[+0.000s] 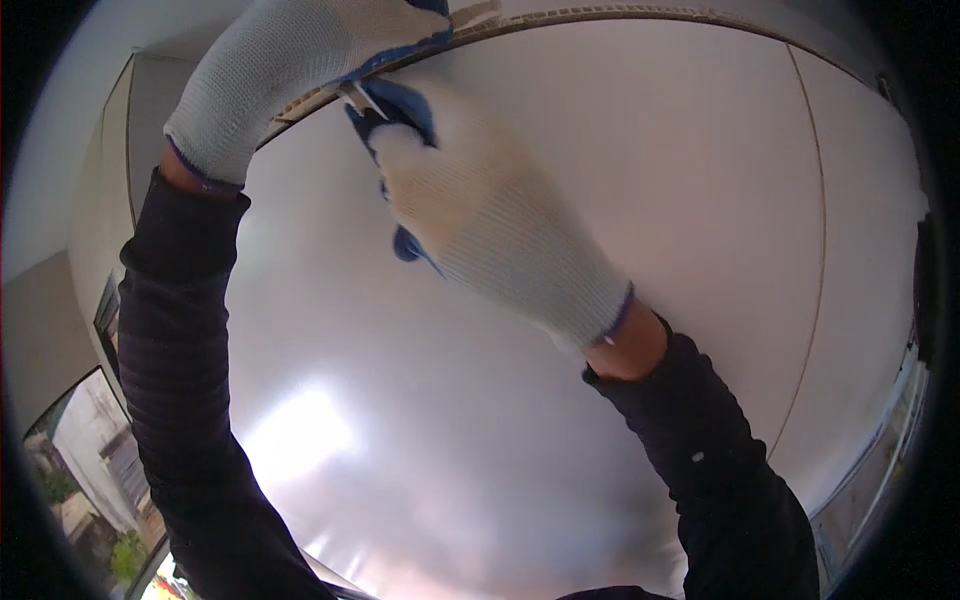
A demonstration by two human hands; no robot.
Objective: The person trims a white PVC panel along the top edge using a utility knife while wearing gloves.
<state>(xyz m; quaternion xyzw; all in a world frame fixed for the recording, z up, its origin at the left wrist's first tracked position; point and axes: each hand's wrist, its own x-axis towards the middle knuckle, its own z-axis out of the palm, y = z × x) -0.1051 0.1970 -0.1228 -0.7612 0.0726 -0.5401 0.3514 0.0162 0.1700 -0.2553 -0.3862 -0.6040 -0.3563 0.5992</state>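
Upward, pale piece [368, 101] juts from grip of right hand [485, 195].

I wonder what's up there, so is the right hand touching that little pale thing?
Touching. The head view shows the little pale thing poking out from the grip of the right hand.

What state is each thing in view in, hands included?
Large smooth white panel: glare at lower left.
Narrow brown ridged strip: running along the panel's top edge.
Left hand in white-and-blue knit glove: over the strip, partly cropped, grip unclear.
Small thin pale object: pinched close to the strip, kind unclear.
Right hand in matching glove: closed on that object.
Black fabric sleeves: ending at the wrists.
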